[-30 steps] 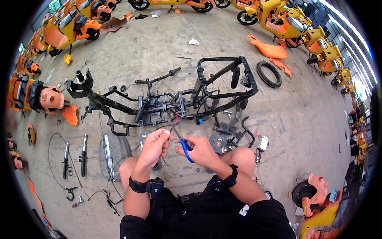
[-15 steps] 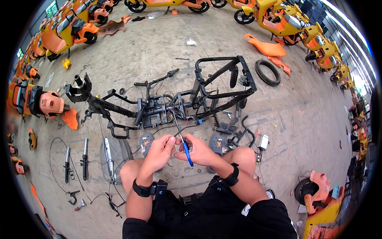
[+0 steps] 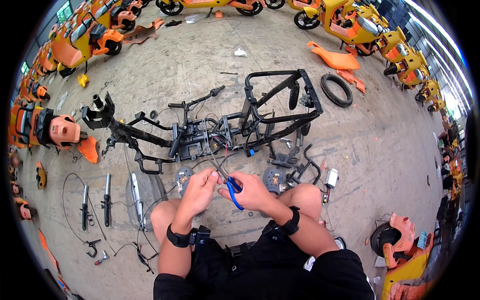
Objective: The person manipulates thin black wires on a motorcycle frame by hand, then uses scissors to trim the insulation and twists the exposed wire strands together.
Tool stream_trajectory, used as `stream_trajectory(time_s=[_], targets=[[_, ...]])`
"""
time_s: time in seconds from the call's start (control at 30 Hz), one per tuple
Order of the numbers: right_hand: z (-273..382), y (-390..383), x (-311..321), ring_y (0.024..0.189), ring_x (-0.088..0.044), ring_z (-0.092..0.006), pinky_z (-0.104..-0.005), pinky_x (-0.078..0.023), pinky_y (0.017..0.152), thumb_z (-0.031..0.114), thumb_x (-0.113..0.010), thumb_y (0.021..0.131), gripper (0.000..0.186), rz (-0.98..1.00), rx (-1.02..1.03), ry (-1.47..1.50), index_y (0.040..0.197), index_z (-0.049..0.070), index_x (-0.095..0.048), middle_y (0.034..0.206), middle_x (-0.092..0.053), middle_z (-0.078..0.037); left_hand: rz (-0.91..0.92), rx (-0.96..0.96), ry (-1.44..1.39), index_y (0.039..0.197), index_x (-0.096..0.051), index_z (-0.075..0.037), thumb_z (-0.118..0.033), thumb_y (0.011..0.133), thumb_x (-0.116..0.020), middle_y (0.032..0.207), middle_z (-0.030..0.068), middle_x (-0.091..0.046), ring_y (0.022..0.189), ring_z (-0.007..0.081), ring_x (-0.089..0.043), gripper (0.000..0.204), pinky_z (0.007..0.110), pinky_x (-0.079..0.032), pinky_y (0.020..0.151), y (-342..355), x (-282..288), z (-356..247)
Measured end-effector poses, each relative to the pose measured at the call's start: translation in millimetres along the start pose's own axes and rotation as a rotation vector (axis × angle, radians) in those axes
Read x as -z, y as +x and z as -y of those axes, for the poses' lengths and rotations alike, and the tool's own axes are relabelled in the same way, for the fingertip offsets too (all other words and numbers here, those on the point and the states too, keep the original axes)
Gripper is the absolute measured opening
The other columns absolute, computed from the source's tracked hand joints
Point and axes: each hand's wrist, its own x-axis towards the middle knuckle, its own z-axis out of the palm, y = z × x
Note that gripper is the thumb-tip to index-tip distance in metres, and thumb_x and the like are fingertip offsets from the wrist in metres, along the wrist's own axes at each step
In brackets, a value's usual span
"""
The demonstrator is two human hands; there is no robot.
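Note:
My right hand (image 3: 254, 190) grips a pair of scissors (image 3: 231, 189) by its blue handles, in front of my knees. The blades stand apart and point away from me, toward a black scooter frame (image 3: 145, 134) lying on the floor. Close beside the scissors, my left hand (image 3: 198, 192) is closed in a pinch on a thin dark cable. Most of that cable is hidden by the fingers. Loose wires hang among the brackets in the frame's middle, just beyond both hands.
Two shock absorbers (image 3: 107, 199) and a looped cable lie at left. A tire (image 3: 336, 91) and an orange panel (image 3: 334, 57) rest at far right. Nearer right is a silver box (image 3: 331, 178) with leads. Yellow scooters (image 3: 345, 22) line the sides and back.
The scissors have gone from closed to spread, blades and handles apart. My right hand has shifted slightly; my left hand keeps its place and its pinch.

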Motion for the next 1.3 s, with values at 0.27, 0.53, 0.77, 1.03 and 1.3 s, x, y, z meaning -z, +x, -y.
stream_trajectory(time_s=[0.27,0.53,0.77,1.03,1.3], targets=[[-13,0,-8,0.052,-0.060,-0.0286,-0.0366,-0.047,0.053,0.037,-0.075,0.075,0.036,-0.166,0.177,-0.199,0.089,0.005,-0.071,0.058,-0.059,-0.009,0.006,0.012,-0.028,0.083,-0.062,0.000,-0.021,0.100,-0.049,0.059,-0.0011,-0.048,0.056,0.0077,-0.041,0.030,0.028,-0.034,0.051,1,2,5],[-18,0,-9,0.053,-0.061,-0.0323,-0.0394,-0.048,0.051,0.030,-0.073,0.076,0.025,-0.235,0.256,-0.284,0.078,0.006,-0.069,0.058,-0.060,-0.012,0.010,0.039,-0.061,0.082,-0.062,0.000,-0.021,0.100,-0.049,0.057,-0.0044,-0.043,0.053,0.0053,-0.036,0.031,0.027,-0.030,0.049,-1,1,2],[-23,0,-12,0.052,-0.060,-0.0337,-0.0406,-0.048,0.051,0.027,-0.072,0.076,0.022,-0.288,0.314,-0.318,0.075,0.005,-0.067,0.056,-0.060,-0.013,-0.003,0.029,-0.022,0.083,-0.062,0.000,-0.021,0.100,-0.049,0.059,-0.0019,-0.048,0.054,0.0068,-0.040,0.030,0.028,-0.033,0.050,-3,2,-1],[-9,3,0,0.054,-0.050,-0.0149,-0.0313,-0.042,0.053,0.041,-0.080,0.074,0.047,-0.020,0.025,-0.017,0.094,0.001,-0.067,0.060,-0.055,-0.003,-0.100,-0.048,0.087,0.090,-0.061,0.001,-0.017,0.099,-0.051,0.062,0.0064,-0.053,0.057,0.0123,-0.048,0.023,0.030,-0.040,0.055,-1,-2,6],[-10,6,1,0.076,-0.053,-0.0077,-0.0247,-0.043,0.065,0.039,-0.081,0.079,0.059,0.171,-0.084,0.229,0.117,0.002,-0.055,0.082,-0.057,-0.001,-0.256,-0.119,-0.063,0.092,-0.059,0.003,-0.016,0.101,-0.051,0.064,0.0044,-0.058,0.058,0.0100,-0.049,0.022,0.028,-0.040,0.053,1,-4,1]])
